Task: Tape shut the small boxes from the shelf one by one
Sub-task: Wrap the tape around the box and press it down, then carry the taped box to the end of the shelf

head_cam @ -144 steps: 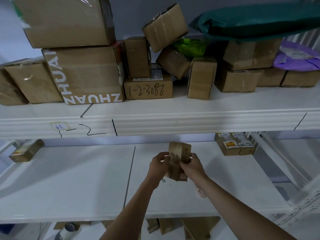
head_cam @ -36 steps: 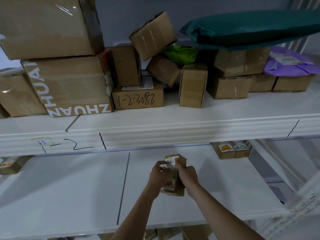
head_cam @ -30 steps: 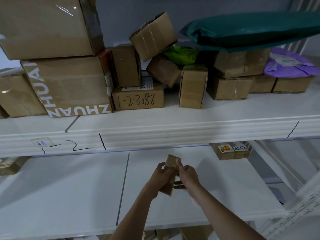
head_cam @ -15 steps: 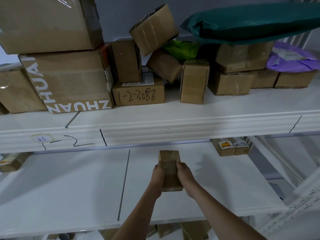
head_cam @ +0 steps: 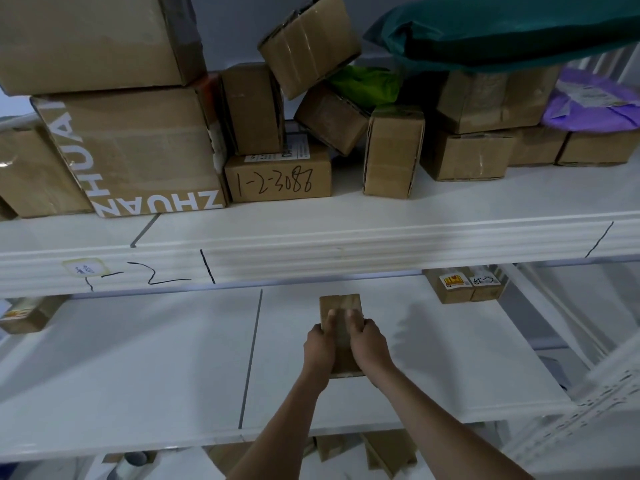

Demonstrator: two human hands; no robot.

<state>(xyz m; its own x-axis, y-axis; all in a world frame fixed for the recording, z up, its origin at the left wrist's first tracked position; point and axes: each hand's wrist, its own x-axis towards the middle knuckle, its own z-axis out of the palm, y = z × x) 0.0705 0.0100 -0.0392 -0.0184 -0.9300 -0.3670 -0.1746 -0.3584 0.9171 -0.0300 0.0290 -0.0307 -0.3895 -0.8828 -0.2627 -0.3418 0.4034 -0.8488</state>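
I have the left hand [head_cam: 320, 344] and right hand [head_cam: 369, 342] with fingers clamped on the small box [head_cam: 341, 306], pressing it onto the lower shelf [head_cam: 138, 358] at twelve o'clock, probably to hold its seam flat.

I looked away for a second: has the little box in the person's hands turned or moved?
Yes. The small box, earlier tilted and twisting between the hands, now lies flat and square over the lower shelf, lengthwise away from the person.

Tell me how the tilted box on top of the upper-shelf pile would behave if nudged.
The tilted box rests on its edges against neighbouring boxes, so it would probably tip or slide off. Its glossy tape suggests a slippery surface. It looks stiff: the cardboard sides are flat.
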